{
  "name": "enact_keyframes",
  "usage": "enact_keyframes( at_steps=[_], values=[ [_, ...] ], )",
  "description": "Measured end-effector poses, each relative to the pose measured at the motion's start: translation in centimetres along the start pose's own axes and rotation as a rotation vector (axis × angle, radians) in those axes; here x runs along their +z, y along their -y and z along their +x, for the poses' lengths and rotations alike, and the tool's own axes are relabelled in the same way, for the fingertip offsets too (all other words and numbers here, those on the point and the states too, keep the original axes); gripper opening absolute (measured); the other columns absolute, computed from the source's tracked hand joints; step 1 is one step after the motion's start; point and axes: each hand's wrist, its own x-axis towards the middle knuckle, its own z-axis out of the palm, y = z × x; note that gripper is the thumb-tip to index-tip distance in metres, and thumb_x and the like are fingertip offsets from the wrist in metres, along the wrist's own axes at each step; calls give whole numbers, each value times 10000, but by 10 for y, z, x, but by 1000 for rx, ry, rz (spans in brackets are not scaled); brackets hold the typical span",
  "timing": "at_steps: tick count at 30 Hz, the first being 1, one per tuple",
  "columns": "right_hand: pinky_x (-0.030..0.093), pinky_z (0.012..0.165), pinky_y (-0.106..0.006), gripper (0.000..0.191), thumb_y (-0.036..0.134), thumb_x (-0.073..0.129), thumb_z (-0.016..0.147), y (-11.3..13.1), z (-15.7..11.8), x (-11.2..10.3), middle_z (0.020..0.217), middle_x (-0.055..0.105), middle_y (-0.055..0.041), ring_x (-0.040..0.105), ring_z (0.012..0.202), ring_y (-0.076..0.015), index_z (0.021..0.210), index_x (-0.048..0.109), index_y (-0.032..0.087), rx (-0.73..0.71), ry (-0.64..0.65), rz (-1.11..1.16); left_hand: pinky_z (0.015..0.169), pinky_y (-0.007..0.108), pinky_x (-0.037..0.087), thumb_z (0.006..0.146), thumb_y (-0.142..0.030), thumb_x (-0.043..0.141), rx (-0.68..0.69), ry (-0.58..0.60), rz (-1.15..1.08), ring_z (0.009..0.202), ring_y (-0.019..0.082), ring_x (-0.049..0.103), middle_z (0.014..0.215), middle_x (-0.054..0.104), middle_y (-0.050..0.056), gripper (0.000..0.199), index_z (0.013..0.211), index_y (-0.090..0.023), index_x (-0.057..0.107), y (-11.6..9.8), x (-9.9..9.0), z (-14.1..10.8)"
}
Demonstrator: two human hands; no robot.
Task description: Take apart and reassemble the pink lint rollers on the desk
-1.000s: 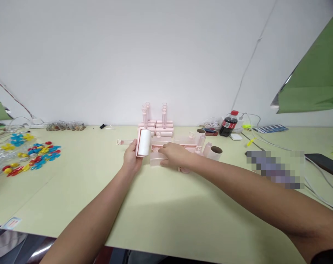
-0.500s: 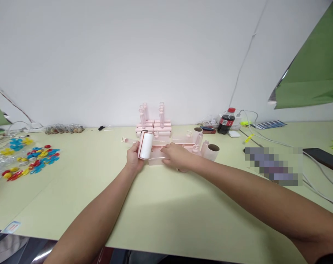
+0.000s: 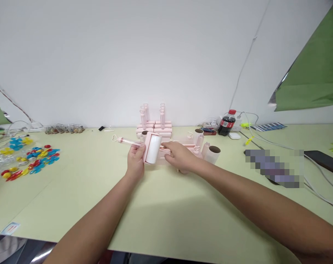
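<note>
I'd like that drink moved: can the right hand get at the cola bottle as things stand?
Probably yes: the cola bottle stands near the wall, its red cap exposed. White rolls stand about the path from the right hand, so reaching over them seems needed.

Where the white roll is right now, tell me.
In the head view, the white roll is near the middle, in the pink holder gripped by the left hand, with the right hand close by on its right.

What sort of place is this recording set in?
Probably an indoor workroom: a long table against a plain wall holds several matching pink rollers and scattered colourful plastic pieces.
</note>
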Motion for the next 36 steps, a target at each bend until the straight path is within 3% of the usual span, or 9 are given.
enact_keyframes(
  at_steps=[5,9,12,14,16,18,22,31,36],
  values=[
    [494,631,-286,445,372,586,831,10,-40,-7,1025,629,-74,593,775,-167,1215,482,171,145,-54,799,630,249,453,684,-453,774,-109,225,141,710,154,595,808,660,10,373,912,-195,630,5,21,-32],
    [511,654,-296,426,360,671,771,0,-71,-4,975,636,-59,606,837,-194,1125,526,172,219,-203,832,547,246,388,778,-485,665,-112,441,622,584,136,522,633,605,8,334,685,-165,640,0,28,-49],
    [514,688,-299,385,347,654,799,-11,-91,-4,983,644,-55,606,869,-200,1134,558,183,198,-227,700,524,248,343,849,-424,583,74,536,1019,544,125,473,574,542,-14,335,627,-173,580,-20,33,-58],
    [512,657,-281,381,328,638,816,-15,-101,-5,1003,640,-54,603,867,-195,1166,561,199,152,-202,606,610,272,399,879,-368,550,335,601,1164,642,146,519,689,596,3,232,749,-181,598,-35,41,-61],
    [507,634,-264,376,300,641,811,-14,-107,-7,1021,631,-50,592,858,-185,1171,568,216,75,-167,511,788,338,439,852,-341,601,591,765,1228,886,204,558,943,637,56,181,952,-191,605,-48,51,-62],
    [502,625,-252,327,281,642,806,-12,-109,-8,994,621,-42,576,836,-171,1122,588,219,15,-140,445,869,373,428,838,-325,628,675,981,1282,1017,233,521,1092,594,83,258,1061,-205,577,-55,62,-61],
    [478,585,-234,260,257,606,819,-11,-111,-6,950,612,-34,557,792,-157,1075,584,215,-12,-102,431,759,305,446,859,-265,587,477,1255,1310,934,197,514,992,558,55,135,978,-203,567,-56,77,-54],
    [454,697,-294,358,258,614,795,-19,-111,8,999,625,-61,577,820,-188,1140,549,191,-16,-136,352,693,271,397,798,-268,667,244,1460,1392,853,165,516,964,540,19,214,963,-196,552,-53,93,-36],
    [441,708,-305,303,275,663,751,-20,-111,16,971,615,-47,565,811,-191,1005,517,197,44,-179,348,621,252,370,767,-284,697,157,1586,1428,750,137,500,897,532,0,218,879,-190,535,-56,107,-26]
  ],
)
